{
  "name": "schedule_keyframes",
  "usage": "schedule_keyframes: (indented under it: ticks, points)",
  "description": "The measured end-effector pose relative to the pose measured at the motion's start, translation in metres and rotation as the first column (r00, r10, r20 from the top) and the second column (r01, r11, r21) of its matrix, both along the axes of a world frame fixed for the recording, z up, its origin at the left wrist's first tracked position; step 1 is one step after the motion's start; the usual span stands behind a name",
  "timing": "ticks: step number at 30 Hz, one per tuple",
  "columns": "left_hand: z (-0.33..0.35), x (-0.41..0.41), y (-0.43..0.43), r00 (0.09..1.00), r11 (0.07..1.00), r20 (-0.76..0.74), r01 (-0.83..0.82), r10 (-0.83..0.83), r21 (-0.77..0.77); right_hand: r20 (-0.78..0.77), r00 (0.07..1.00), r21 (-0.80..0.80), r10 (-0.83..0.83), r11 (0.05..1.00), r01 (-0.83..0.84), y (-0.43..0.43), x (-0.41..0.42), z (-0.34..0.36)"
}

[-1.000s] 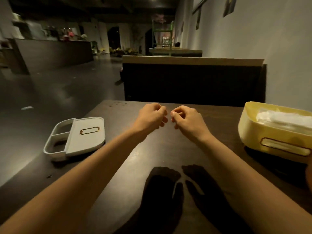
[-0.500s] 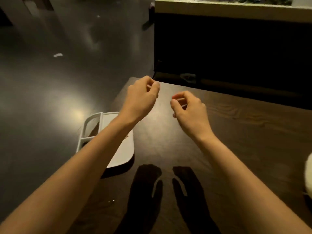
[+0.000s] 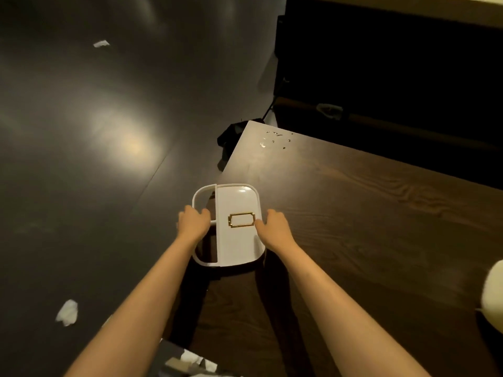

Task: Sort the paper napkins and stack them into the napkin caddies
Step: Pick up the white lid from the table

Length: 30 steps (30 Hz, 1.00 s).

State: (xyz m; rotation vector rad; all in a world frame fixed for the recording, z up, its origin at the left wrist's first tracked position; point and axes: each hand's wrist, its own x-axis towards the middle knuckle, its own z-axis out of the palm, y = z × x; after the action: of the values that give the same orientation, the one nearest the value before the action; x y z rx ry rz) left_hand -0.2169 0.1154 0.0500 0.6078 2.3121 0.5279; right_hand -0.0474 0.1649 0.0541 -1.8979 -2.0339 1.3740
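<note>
- Left grip (image 3: 193, 223): fingers curled over the open left rim of the white plastic napkin caddy (image 3: 238, 246).
- Right grip (image 3: 275, 229): clasps the caddy's right edge, thumb on its top panel.
- The caddy lies on its side at the dark wooden surface's (image 3: 367, 227) left edge.
- Crumpled white paper napkin (image 3: 67, 312): on the floor, left of the caddy.

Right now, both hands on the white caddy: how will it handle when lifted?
Probably stiff: the white caddy looks like moulded plastic. Likely light: its visible compartments look empty. Its glossy face may be slippery, so the left hand hooking the rim and the right hand at the side seem sensible.
</note>
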Motion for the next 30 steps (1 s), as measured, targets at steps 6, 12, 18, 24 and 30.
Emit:
schedule_keyframes:
  ticks: [6,12,18,24,30]
  points:
    - [-0.005,0.002,-0.003,0.999,1.0,0.04,-0.02,0.019,0.019,-0.008,0.999,-0.014,-0.039,0.999,0.038,0.003,-0.008,-0.003]
    - [0.011,0.013,0.001,0.993,0.972,-0.116,-0.011,0.038,0.233,-0.116,0.981,0.015,-0.155,0.987,0.158,0.005,0.001,0.017]
    - [0.065,0.05,0.053,0.97,0.849,-0.117,0.241,-0.211,0.471,-0.191,0.907,0.035,-0.374,0.921,0.387,0.029,0.067,0.057]
    - [0.11,0.147,0.099,0.744,0.592,-0.226,0.647,-0.629,0.481,-0.185,0.93,0.403,-0.317,0.839,0.366,0.056,0.179,0.1]
    - [0.133,0.288,0.125,0.462,0.297,-0.326,0.844,-0.825,0.447,-0.082,0.948,0.524,-0.308,0.796,0.303,0.041,0.309,0.127]
